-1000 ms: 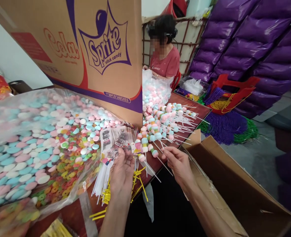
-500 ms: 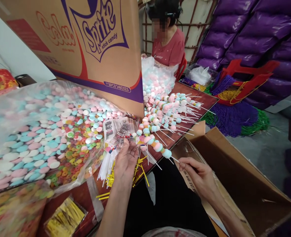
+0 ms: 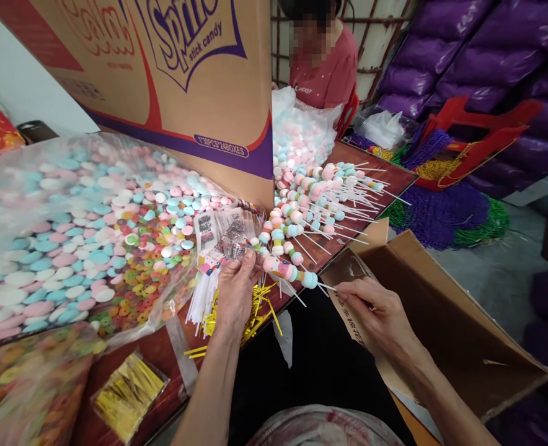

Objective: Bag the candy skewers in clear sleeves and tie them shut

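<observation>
My right hand pinches the white stick of a marshmallow candy skewer, its pastel pieces pointing left. Over the skewer's far end sits a printed clear plastic bag, gripped by the fingers of my left hand. Just beyond that hand lie more printed clear bags on the table. White sticks and gold twist ties are beside and partly under my left wrist. Finished-looking skewers are heaped behind, their sticks toward the right.
A tall printed carton stands on the table. Loose marshmallows and gummy rings fill plastic at left. An open cardboard box is at my right. A person sits across; a red stool lies behind.
The bag has slid further down over the skewer, covering more of its candy pieces. My right hand has pushed slightly left and up. The view has tilted down a little.
</observation>
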{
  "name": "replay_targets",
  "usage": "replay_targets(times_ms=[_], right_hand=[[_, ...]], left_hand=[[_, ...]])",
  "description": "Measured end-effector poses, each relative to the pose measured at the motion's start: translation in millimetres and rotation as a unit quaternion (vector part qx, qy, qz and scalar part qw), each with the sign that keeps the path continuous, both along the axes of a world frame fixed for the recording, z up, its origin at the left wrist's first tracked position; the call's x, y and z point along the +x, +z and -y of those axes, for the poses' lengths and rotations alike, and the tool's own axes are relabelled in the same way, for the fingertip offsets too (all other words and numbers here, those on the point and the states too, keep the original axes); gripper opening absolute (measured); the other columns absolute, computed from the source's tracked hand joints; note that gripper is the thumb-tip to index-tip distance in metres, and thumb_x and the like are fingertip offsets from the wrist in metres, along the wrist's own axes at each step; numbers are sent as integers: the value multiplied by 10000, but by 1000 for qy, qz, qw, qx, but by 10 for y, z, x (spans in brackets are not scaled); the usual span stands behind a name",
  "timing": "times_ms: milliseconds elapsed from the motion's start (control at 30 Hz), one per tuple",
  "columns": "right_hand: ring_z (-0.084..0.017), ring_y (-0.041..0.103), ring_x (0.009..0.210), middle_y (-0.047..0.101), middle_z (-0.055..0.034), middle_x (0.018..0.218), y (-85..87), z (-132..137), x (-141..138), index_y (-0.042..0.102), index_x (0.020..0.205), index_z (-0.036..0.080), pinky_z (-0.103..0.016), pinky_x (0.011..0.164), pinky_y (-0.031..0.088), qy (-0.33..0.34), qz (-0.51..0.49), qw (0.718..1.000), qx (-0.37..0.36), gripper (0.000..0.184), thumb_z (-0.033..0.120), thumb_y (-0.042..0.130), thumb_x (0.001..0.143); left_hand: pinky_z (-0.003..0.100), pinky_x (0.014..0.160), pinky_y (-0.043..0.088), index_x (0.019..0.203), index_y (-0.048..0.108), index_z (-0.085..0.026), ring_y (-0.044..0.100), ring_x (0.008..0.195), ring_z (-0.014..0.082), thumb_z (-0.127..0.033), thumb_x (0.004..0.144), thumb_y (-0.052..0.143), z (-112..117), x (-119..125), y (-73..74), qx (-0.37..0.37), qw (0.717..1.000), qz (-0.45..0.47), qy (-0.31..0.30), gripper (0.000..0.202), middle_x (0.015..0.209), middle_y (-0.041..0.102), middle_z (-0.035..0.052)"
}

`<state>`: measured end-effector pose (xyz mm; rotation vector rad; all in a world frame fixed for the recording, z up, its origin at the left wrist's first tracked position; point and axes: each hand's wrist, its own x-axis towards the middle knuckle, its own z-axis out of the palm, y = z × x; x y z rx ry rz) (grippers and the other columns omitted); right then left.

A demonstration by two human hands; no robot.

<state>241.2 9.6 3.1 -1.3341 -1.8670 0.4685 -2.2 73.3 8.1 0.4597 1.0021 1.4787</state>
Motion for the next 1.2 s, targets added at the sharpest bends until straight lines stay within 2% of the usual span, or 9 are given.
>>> replay_targets(times_ms=[133, 233, 333, 500, 700, 767, 967, 1067, 1200], right_hand=[[-146, 575, 606, 668, -12, 684, 49, 17, -116, 706, 887, 203, -280, 600, 445, 10, 32, 999, 35, 176, 194, 541, 945], [-142, 549, 599, 671, -23, 699, 99, 51, -187, 689, 870, 190, -289, 608, 432, 3, 63, 996, 58, 164, 183, 544, 946], [-146, 572, 616, 670, -20, 700, 115, 77, -223, 684, 875, 197, -281, 605, 440, 10, 46, 998, 31, 152, 189, 549, 944], [-144, 626, 668, 674, -17, 748, 3, 87, -263, 658, 895, 208, -258, 629, 467, 32, -3, 999, -34, 155, 179, 518, 955], [-126, 516, 578, 560, 3, 650, -170, 141, -380, 607, 863, 185, -261, 598, 398, 86, 93, 991, 40, 173, 153, 477, 972], [-122, 493, 574, 541, 6, 652, -191, 160, -437, 596, 869, 184, -259, 591, 381, 93, 98, 990, 39, 178, 136, 460, 973], [-110, 501, 609, 580, -6, 719, -109, 182, -678, 601, 885, 187, -240, 601, 385, 68, -60, 994, -60, 162, 171, 465, 971], [-100, 454, 561, 514, 22, 622, -47, 183, -755, 612, 831, 183, -234, 551, 349, 52, -181, 964, -185, 196, 269, 499, 965], [-60, 296, 454, 459, 54, 545, -1, 166, -798, 611, 807, 164, -206, 439, 209, 42, -387, 844, -368, 245, 386, 581, 908]], left_hand=[[222, 681, 526, 719, 688, -161, 685, 721, 112, -340, 637, 866, 10, 32, -33, 11, 999, 10, 42, 265, 737, 721, -16], [226, 652, 531, 722, 659, -156, 695, 705, 125, -362, 628, 867, 14, 39, -54, -10, 999, 15, 43, 308, 725, 715, -13], [223, 625, 530, 750, 640, -155, 698, 688, 130, -387, 640, 856, 34, 43, -61, -27, 999, 6, 33, 336, 738, 718, -9], [234, 660, 541, 804, 629, -157, 694, 685, 126, -389, 673, 837, 75, 96, -50, -17, 999, 8, 26, 338, 774, 723, -4], [255, 778, 554, 858, 633, -164, 699, 741, 115, -364, 730, 805, 87, 145, -43, 12, 1000, 20, 8, 294, 842, 728, 6], [265, 784, 558, 883, 637, -165, 709, 768, 130, -376, 746, 792, 107, 160, -33, 14, 1000, 10, -14, 295, 861, 730, 15], [289, 806, 566, 911, 656, -160, 731, 834, 178, -368, 760, 785, 180, 208, -31, -8, 998, 25, -65, 288, 850, 742, 44], [315, 861, 558, 873, 668, -149, 730, 892, 197, -360, 767, 782, 193, 175, -56, -15, 994, 62, -88, 263, 878, 750, 65], [332, 883, 552, 763, 655, -138, 727, 912, 210, -381, 781, 766, 217, 161, -64, -6, 992, 79, -101, 267, 841, 742, 59]])
